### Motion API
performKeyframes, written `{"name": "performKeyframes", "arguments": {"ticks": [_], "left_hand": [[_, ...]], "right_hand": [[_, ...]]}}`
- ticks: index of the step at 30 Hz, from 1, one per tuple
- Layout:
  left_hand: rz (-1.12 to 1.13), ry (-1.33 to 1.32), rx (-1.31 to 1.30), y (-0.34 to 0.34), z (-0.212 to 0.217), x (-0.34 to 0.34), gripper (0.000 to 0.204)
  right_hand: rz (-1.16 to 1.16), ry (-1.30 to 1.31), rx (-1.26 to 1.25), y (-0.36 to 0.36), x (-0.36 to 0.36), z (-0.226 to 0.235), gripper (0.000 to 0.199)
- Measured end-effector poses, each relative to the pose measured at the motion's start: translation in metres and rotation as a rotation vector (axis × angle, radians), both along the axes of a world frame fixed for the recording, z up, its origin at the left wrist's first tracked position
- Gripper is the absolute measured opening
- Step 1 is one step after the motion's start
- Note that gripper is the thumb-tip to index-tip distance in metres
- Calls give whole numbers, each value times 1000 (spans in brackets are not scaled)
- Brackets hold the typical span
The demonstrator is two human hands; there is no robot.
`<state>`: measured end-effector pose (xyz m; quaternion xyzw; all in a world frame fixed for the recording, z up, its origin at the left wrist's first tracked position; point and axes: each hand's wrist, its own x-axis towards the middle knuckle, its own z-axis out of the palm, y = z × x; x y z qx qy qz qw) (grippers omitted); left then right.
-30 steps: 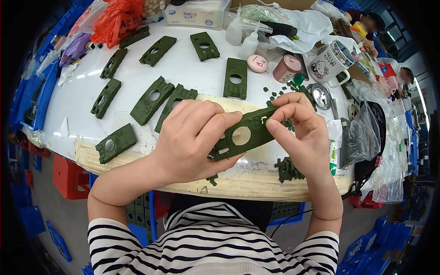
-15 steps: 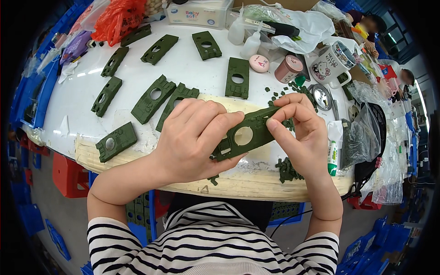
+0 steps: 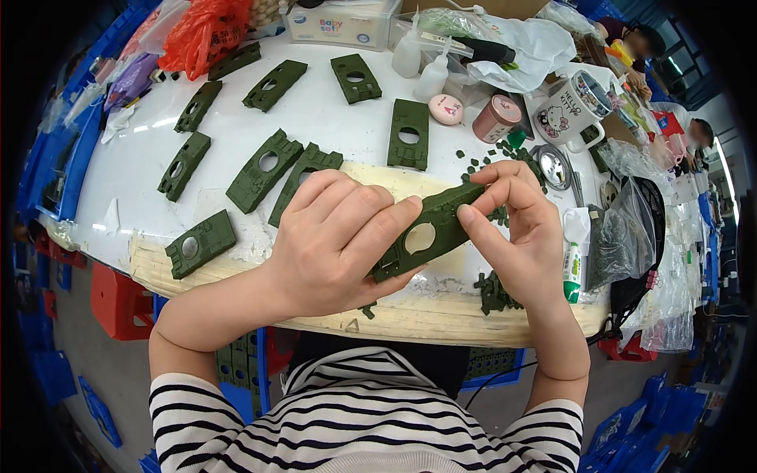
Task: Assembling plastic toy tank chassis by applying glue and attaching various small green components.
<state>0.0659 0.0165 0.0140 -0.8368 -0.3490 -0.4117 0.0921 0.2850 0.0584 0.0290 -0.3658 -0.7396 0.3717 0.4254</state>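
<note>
A dark green plastic toy tank hull (image 3: pixel 441 225) with a round hole is held tilted above the table's front part. My left hand (image 3: pixel 335 240) is closed around its left end, thumb along the upper edge and fingers underneath. At the right end, my right hand (image 3: pixel 512 221) pinches the hull's edge between thumb and fingers; whether a small part sits between the fingertips is hidden. Close by on the table lie another hull (image 3: pixel 394 142) beyond my hands, two hulls side by side (image 3: pixel 256 177) to the left, and a pile of small green parts (image 3: pixel 495 296) below my right hand.
More hulls (image 3: pixel 201 244) are spread over the white table (image 3: pixel 126 177). Along the right stand a pink tin (image 3: pixel 497 118), a mug (image 3: pixel 564 114), a glue tube (image 3: pixel 573 272) and clear bags (image 3: pixel 623 232). Squeeze bottles (image 3: pixel 432 79) and a wipes box (image 3: pixel 339 24) stand at the back.
The hull has tipped slightly in my hands, so its hole and left end show a little less. Both hands keep nearly the same place and hold.
</note>
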Motion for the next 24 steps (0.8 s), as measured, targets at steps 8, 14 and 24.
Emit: {"name": "performKeyframes", "arguments": {"ticks": [8, 14, 24], "left_hand": [[-5, 1, -2, 1, 1, 0, 57], [15, -66, -9, 9, 7, -10, 56], [70, -90, -34, 14, 9, -18, 57]], "right_hand": [[3, -20, 52, 1, 2, 2, 12], [-38, 109, 9, -1, 9, 16, 22], [418, -546, 116, -32, -26, -25, 12]]}}
